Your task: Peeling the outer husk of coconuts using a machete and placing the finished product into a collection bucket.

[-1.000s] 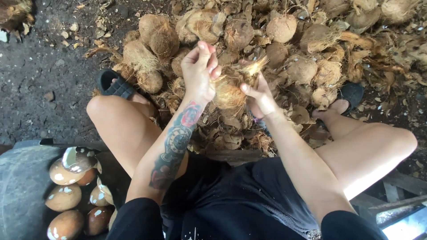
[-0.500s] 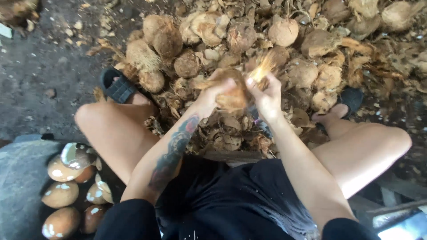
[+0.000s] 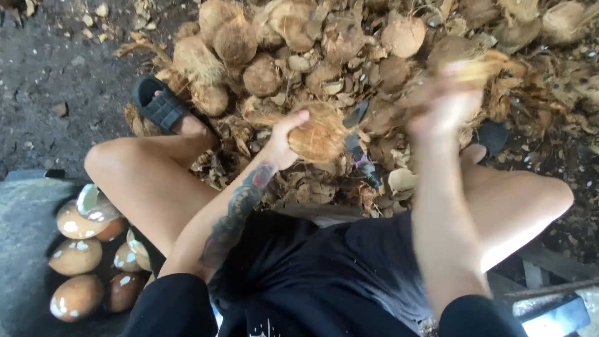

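Your left hand (image 3: 282,140) is closed around a husked brown coconut (image 3: 318,134), holding it above the pile of husks (image 3: 349,56) on the ground between your knees. Your right hand (image 3: 440,103) is raised to the right of the coconut and blurred, appearing to grip a strip of husk (image 3: 477,68); the grip itself cannot be confirmed. Peeled coconuts (image 3: 78,256) lie in a dark tub (image 3: 22,249) beside your left leg.

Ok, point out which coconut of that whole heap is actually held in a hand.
The husked coconut in the left hand, raised over the spike; the others lie loose in the pile.
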